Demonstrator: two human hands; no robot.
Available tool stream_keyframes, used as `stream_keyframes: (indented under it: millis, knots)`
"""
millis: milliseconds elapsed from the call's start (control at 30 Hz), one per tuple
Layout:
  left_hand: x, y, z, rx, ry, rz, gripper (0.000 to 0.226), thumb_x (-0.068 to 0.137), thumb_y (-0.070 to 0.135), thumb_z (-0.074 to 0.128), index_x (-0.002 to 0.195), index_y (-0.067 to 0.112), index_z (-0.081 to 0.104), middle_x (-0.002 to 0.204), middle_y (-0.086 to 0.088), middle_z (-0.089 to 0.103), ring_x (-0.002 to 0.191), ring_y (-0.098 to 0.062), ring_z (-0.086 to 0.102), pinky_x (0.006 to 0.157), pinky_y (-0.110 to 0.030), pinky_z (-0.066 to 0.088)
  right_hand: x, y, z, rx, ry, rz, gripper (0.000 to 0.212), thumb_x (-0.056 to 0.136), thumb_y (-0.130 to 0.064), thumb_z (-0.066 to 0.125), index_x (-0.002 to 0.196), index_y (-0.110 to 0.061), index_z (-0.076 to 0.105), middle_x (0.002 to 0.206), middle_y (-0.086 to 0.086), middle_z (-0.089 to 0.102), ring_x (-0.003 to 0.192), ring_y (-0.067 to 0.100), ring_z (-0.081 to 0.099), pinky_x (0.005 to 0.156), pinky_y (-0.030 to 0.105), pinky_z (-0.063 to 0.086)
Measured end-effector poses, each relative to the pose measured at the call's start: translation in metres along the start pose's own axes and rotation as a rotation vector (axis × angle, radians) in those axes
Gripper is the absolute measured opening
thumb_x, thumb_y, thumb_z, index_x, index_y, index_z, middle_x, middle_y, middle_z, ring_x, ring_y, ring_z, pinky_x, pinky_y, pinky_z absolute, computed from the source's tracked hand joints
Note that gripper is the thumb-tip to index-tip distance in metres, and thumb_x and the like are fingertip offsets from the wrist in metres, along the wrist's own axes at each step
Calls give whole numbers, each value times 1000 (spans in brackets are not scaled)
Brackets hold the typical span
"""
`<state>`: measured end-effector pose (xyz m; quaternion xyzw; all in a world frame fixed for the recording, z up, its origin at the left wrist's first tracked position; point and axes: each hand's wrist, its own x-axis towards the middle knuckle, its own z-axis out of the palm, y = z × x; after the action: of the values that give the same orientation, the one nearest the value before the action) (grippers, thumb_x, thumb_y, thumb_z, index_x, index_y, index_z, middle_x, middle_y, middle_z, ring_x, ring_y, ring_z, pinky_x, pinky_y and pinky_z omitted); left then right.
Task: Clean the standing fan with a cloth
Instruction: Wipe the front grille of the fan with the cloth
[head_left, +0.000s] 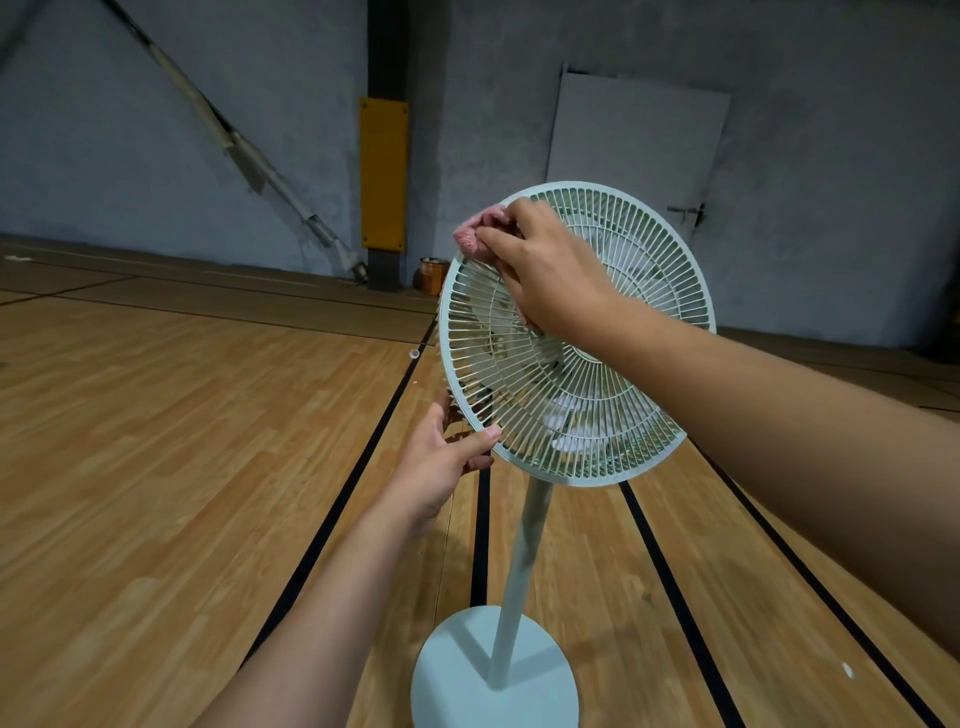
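A pale green standing fan (613, 395) stands in front of me on a round base (493, 675) with a thin pole (524, 545). Its round grille faces me, tilted. My right hand (545, 270) grips a pink cloth (475, 231) and presses it against the grille's upper left rim. My left hand (441, 462) holds the lower left rim of the grille, thumb on the front and fingers behind it.
Wooden floor (182, 441) with black lines stretches all around the fan. A grey wall (130, 130) with a yellow padded post (384, 171) is at the back. A small orange can (432, 275) stands by the post, and a white board (639, 130) leans on the wall.
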<state>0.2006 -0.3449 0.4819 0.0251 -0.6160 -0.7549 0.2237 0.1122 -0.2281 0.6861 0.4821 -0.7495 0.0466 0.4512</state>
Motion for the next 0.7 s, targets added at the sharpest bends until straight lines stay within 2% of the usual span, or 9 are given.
stream_keyframes:
  millis: [133, 300, 400, 567, 700]
  knots:
    - [1, 0, 0, -21, -9, -3, 54, 94, 16, 83, 137, 35, 59, 123, 9, 78, 111, -16, 77, 85, -28, 62, -19, 8, -1, 15, -15, 14, 37, 105, -19, 61, 142, -12, 63, 128, 14, 56, 115, 31, 52, 78, 46, 56]
    - [1, 1, 1, -19, 0, 10, 57, 95, 14, 81, 142, 32, 56, 120, 15, 78, 110, -9, 77, 82, -25, 63, -57, 23, -1, 37, -53, 56, 39, 103, -14, 65, 141, -8, 64, 124, 16, 58, 110, 32, 54, 79, 48, 58]
    - [2, 1, 0, -21, 5, 16, 56, 94, 14, 82, 141, 32, 58, 127, 10, 76, 113, -11, 76, 83, -28, 63, -76, 30, 0, 37, -61, 84, 39, 102, -11, 66, 141, -7, 64, 126, 15, 58, 112, 32, 53, 79, 46, 57]
    - [3, -2, 2, -17, -3, 27, 51, 95, 14, 80, 138, 31, 60, 129, 5, 76, 114, -17, 77, 84, -30, 63, -94, 34, -2, 62, -57, 121, 37, 104, -17, 65, 140, -5, 66, 122, 16, 58, 112, 32, 55, 78, 43, 55]
    - [5, -5, 3, -63, 11, 14, 52, 96, 14, 80, 141, 28, 58, 131, 4, 75, 114, -19, 77, 86, -33, 65, -112, 31, -5, 162, -36, 179, 34, 103, -21, 59, 131, -6, 72, 115, 16, 58, 101, 31, 57, 73, 42, 54]
